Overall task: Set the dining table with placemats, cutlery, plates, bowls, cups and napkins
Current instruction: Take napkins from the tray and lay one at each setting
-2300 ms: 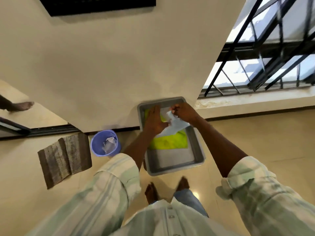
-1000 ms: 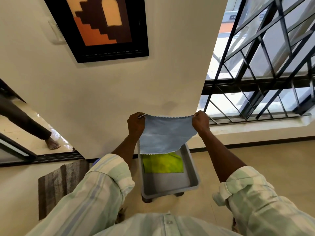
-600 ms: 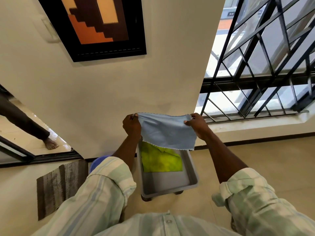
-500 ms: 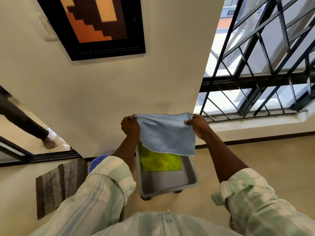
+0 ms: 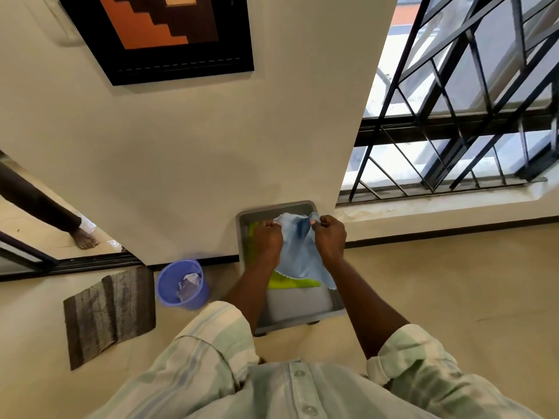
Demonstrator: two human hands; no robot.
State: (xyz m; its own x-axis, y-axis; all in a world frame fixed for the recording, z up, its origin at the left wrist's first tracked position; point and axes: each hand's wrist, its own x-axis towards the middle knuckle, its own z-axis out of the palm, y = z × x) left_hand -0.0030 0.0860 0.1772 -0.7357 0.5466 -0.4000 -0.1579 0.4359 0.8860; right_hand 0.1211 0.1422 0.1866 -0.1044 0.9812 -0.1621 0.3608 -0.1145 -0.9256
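Frame centre: left hand (image 5: 267, 238) and right hand (image 5: 330, 235) each pinch the top edge of a light blue cloth napkin (image 5: 299, 255), fingers curled tight on it, hands close together. Napkin hangs bunched over a grey rectangular plastic tray (image 5: 302, 306) holding a lime-green cloth (image 5: 287, 282). Purple plastic bin (image 5: 181, 284) lower left of the tray.

Soft matt light-blue cloth napkin (image 5: 299, 255) over a smooth grey plastic tray (image 5: 242, 237); under it a lime-green cloth (image 5: 290, 282). At eight o'clock, a glossy blue plastic bin (image 5: 169, 282) and a coarse woven mat (image 5: 109, 313) on polished floor (image 5: 453, 282)
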